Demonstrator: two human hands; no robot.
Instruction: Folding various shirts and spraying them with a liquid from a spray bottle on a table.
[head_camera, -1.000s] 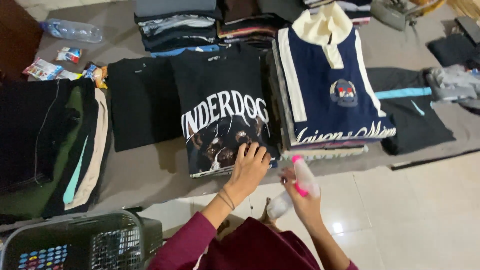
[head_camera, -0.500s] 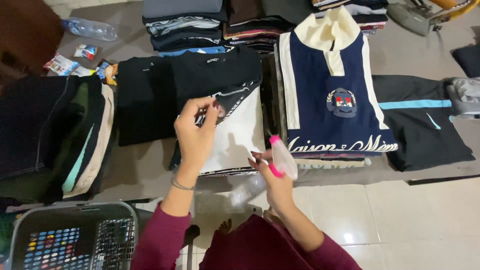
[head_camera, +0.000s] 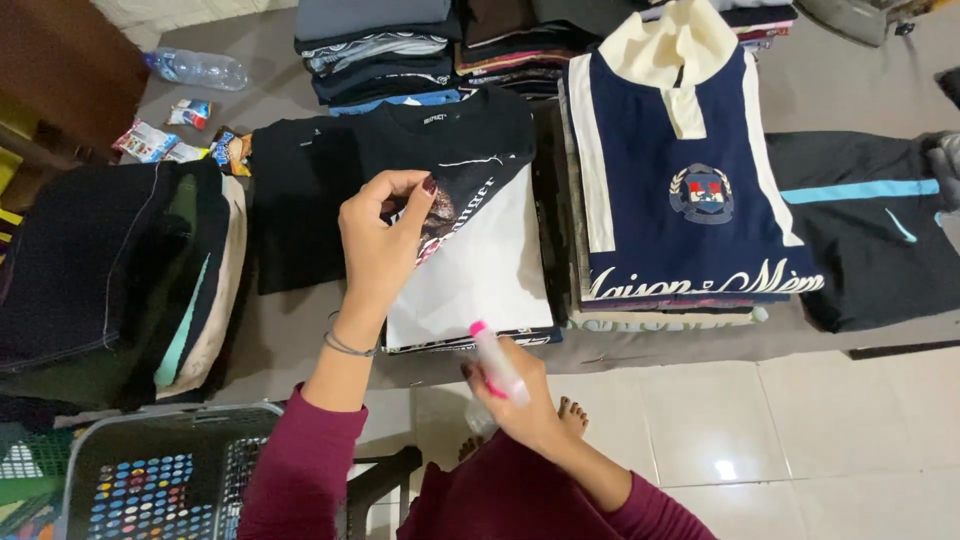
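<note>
My left hand (head_camera: 383, 243) pinches the lower corner of a black printed T-shirt (head_camera: 450, 150) and holds it folded back, baring the white shirt (head_camera: 490, 275) under it on the same pile. My right hand (head_camera: 510, 390) sits below the pile's near edge, gripping a small clear spray bottle with a pink top (head_camera: 492, 358). Both sleeves are maroon.
A navy and cream polo pile (head_camera: 685, 180) lies right of the black shirt, dark trousers with a blue stripe (head_camera: 870, 220) further right. Folded dark clothes (head_camera: 110, 270) lie left, stacks (head_camera: 380, 45) behind. A grey basket (head_camera: 150, 470) stands lower left; water bottle (head_camera: 195, 68) and snack packets (head_camera: 150, 140) upper left.
My left hand went from lying flat on the black shirt's print to lifting its lower part and folding it back, uncovering the white shirt. The right hand kept hold of the spray bottle.
</note>
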